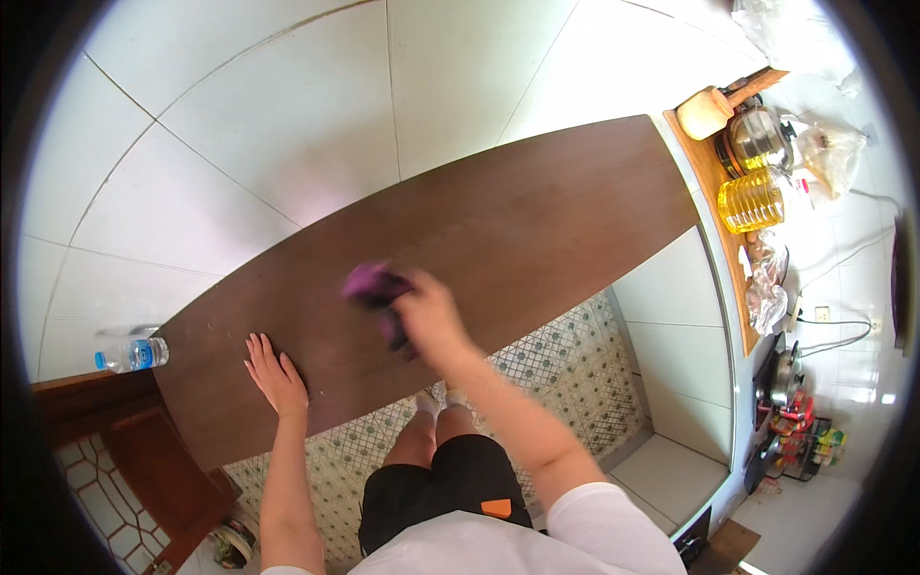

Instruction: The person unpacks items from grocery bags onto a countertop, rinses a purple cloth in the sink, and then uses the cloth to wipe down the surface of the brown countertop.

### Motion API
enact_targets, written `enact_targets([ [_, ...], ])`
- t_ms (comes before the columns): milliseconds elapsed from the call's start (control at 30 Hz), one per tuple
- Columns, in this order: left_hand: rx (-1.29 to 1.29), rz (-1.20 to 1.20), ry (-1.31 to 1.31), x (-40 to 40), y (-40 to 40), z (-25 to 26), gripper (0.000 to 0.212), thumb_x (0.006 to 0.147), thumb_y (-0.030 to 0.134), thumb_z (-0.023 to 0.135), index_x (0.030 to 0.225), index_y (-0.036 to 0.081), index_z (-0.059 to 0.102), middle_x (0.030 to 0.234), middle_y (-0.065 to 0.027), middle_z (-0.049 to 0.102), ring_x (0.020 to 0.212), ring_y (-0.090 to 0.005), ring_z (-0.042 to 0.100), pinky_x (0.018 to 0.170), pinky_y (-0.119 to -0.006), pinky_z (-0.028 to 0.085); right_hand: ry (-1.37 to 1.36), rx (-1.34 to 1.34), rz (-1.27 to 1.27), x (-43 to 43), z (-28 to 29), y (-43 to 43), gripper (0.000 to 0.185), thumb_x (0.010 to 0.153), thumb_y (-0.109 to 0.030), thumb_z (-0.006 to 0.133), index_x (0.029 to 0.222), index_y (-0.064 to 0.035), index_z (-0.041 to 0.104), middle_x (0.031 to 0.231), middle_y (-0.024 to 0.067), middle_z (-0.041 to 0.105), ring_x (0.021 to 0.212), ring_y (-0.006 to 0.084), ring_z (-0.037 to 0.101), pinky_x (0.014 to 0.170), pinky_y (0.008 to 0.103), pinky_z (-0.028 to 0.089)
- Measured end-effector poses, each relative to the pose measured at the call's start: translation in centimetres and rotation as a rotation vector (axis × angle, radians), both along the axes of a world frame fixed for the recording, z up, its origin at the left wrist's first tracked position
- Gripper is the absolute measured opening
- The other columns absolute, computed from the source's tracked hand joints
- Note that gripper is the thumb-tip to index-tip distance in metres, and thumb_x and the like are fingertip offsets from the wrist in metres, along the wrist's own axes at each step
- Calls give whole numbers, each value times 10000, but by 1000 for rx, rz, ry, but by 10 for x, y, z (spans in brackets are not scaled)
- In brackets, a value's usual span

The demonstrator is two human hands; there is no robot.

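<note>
My right hand [433, 316] grips a dark purple cloth [377, 289] over the middle of a long brown wooden tabletop [532, 208]. Hand and cloth are blurred, and part of the cloth hangs down below the fingers. Whether the cloth touches the wood I cannot tell. Farther left, my left hand [277, 377] rests palm down on the tabletop near its front edge, fingers apart and holding nothing. A few small pale specks lie on the wood around it.
A water bottle [136, 355] stands at the tabletop's left end. White tiled wall [287, 136] runs along the back. On the right, a counter holds a yellow oil jug [751, 202], a lidded glass pot [760, 140] and plastic bags [767, 287]. A wooden cabinet [158, 467] is lower left.
</note>
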State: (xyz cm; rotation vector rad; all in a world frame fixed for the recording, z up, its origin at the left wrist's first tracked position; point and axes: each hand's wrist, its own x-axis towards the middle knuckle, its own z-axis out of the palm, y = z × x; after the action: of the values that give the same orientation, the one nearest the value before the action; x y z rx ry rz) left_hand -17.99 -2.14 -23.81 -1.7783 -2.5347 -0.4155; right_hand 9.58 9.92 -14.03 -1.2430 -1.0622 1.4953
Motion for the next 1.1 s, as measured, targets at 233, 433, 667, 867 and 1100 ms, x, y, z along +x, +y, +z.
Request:
enact_targets([
  [233, 7, -24, 42, 7, 7, 2, 478, 1004, 204, 371, 1450, 33, 357, 1538, -133, 303, 1442, -285, 240, 1184, -471, 131, -604, 299, -466, 313, -47, 60, 476, 838, 17, 521, 1307, -45, 577, 957, 54, 645, 744, 104, 565, 669, 242, 468],
  [433, 13, -11, 39, 7, 4, -2, 477, 1001, 198, 363, 1449, 34, 358, 1531, -138, 315, 1436, -299, 249, 1180, -482, 139, -1221, 356, -269, 339, -109, 47, 564, 829, 13, 522, 1375, -126, 504, 1455, 126, 452, 1403, 299, 326, 1169, 456, 179],
  [667, -11, -10, 23, 5, 2, 3, 482, 990, 178, 386, 1449, 33, 352, 1540, -135, 294, 1437, -304, 243, 1181, -485, 129, -1193, 457, -143, 178, -83, -23, 632, 734, 65, 521, 1351, -74, 519, 1443, 154, 458, 1403, 354, 318, 1177, 507, 156],
  [867, 48, -16, -77, -6, -1, -2, 460, 993, 188, 387, 1430, 45, 394, 1538, -120, 313, 1438, -285, 252, 1183, -478, 109, -716, 485, 311, -60, -62, -126, 616, 661, 61, 532, 1249, -106, 606, 1350, 137, 536, 1340, 356, 407, 1149, 529, 216],
  [1100, 190, -89, -747, -64, -16, 7, 384, 1041, 240, 359, 1334, 60, 529, 1507, -95, 390, 1427, -266, 295, 1187, -425, 122, -580, 464, 411, -158, -55, -159, 590, 687, 44, 587, 1273, -15, 555, 1370, 175, 509, 1351, 331, 398, 1154, 478, 249],
])
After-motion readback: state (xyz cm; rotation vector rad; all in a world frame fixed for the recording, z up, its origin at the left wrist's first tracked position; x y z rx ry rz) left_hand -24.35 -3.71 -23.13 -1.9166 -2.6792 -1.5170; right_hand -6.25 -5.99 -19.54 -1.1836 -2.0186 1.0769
